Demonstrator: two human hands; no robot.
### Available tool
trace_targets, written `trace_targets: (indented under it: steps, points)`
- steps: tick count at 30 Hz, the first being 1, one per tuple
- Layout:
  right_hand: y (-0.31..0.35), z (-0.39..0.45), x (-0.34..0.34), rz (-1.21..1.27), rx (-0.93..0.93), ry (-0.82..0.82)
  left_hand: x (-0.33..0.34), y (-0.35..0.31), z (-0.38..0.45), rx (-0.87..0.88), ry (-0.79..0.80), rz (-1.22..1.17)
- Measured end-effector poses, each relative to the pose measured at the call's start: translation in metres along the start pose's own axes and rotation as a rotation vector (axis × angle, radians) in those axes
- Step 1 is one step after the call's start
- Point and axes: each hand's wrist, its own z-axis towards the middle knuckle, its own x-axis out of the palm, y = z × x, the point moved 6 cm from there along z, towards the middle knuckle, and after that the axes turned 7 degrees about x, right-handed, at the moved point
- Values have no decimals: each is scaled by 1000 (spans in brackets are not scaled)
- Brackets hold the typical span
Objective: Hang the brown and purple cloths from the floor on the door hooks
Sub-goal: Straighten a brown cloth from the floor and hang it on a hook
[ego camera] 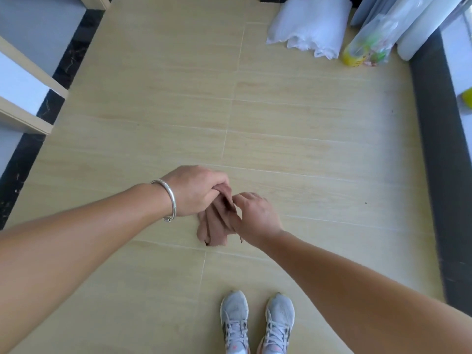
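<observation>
A small brown cloth (215, 226) hangs bunched between my two hands above the tan floor. My left hand (196, 191), with a silver bangle on its wrist, grips the cloth's top edge with curled fingers. My right hand (255, 213) pinches the cloth's right side just beside the left. The lower folds of the cloth dangle free. No purple cloth and no door hooks are in view.
My grey sneakers (256, 323) stand on the tile floor below the hands. A white plastic bundle (310, 24) and a clear bag with yellow contents (365, 49) lie at the far right. Dark baseboard (444, 175) runs along the right wall; white door frames (25, 98) stand at left.
</observation>
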Motion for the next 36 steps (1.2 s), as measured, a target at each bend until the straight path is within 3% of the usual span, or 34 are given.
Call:
trace_targets:
  steps: [10,15,19,22,26,30,33,36]
  points:
    - [-47,-2,19,-159,146,51,-30,2,-45,111,-392,-215]
    - [-78,14,-12,-267,230,74,-39,57,-62,-183,-625,-150]
    - [-78,58,-91,-220,297,-79,-55,108,-45,-494,-606,-94]
    - [-55,92,-164,-229,229,-223,-93,122,-36,-573,-727,-124]
    - [-27,111,-264,-244,154,-448,-156,110,-22,-487,-920,-139]
    - [-15,104,-324,-271,35,-606,-194,96,-17,-372,-1051,-138]
    - [-24,88,-333,-255,-16,-679,-195,89,-15,-287,-1109,-144]
    - [-56,62,-300,-236,18,-594,-157,84,-15,-272,-1032,-156]
